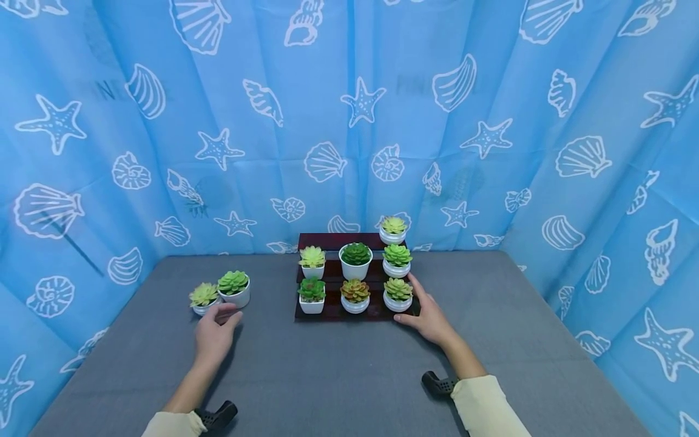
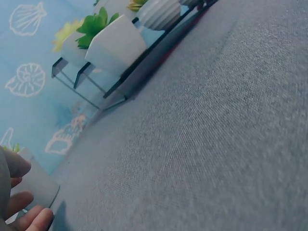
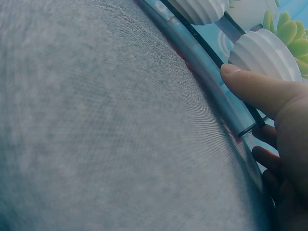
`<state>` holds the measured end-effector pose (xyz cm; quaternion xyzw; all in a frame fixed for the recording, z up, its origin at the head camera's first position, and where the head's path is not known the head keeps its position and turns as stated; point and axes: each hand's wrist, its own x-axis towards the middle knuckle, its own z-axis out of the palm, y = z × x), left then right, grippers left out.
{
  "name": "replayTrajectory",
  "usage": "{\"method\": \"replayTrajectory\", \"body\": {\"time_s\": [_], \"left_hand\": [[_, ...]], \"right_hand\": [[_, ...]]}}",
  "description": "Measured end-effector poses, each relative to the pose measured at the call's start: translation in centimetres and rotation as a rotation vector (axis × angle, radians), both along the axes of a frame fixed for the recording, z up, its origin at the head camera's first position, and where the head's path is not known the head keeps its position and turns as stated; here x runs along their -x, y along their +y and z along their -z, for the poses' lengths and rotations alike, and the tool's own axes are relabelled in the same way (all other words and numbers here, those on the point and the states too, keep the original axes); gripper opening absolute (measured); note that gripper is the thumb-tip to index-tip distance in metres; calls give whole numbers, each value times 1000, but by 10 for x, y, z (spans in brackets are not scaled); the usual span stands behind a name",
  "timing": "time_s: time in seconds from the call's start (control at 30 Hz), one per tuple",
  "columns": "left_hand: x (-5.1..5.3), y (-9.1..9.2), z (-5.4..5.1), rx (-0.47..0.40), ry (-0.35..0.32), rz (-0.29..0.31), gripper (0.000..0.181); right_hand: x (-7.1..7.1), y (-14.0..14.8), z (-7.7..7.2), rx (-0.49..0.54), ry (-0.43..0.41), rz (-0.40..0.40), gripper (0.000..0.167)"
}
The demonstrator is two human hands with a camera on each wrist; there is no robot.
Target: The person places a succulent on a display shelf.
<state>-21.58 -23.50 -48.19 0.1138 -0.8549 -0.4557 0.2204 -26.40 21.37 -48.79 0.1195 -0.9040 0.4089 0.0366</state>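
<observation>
A dark red tiered stand (image 1: pixel 333 315) holds several small potted artificial succulents on three steps. My right hand (image 1: pixel 431 315) grips its right end. The thumb lies along the front edge of the lowest step, below a ribbed white pot (image 3: pixel 264 55), and the fingers curl by the end of the stand (image 3: pixel 202 43). At the left, my left hand (image 1: pixel 215 334) hovers in front of two more potted succulents, fingers loosely bent and holding nothing. One is a green succulent in a white pot (image 1: pixel 236 294); beside it is a yellow-green succulent (image 1: pixel 204 295), its pot partly hidden.
A grey cloth covers the table (image 1: pixel 338 382). Behind it and along both sides hangs a blue curtain (image 1: pixel 338 145) with white shells and starfish. The top-right succulent (image 1: pixel 393 227) stands highest on the stand, close to the curtain.
</observation>
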Motion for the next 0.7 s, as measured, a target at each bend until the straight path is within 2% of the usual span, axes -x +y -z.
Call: {"method": "replayTrajectory", "body": {"time_s": [0.3,0.43,0.7], "left_hand": [[-3,-2,-2,-27,-41,-33,34],[-1,-3,-1,-66,-39,-26,44],[4,-1,-1,-141,-84,-15,58]], "right_hand": [[0,0,-1,-1,-26,4,103],[1,0,-1,-3,-27,3,102],[1,0,0,-6,-35,6,103]]}}
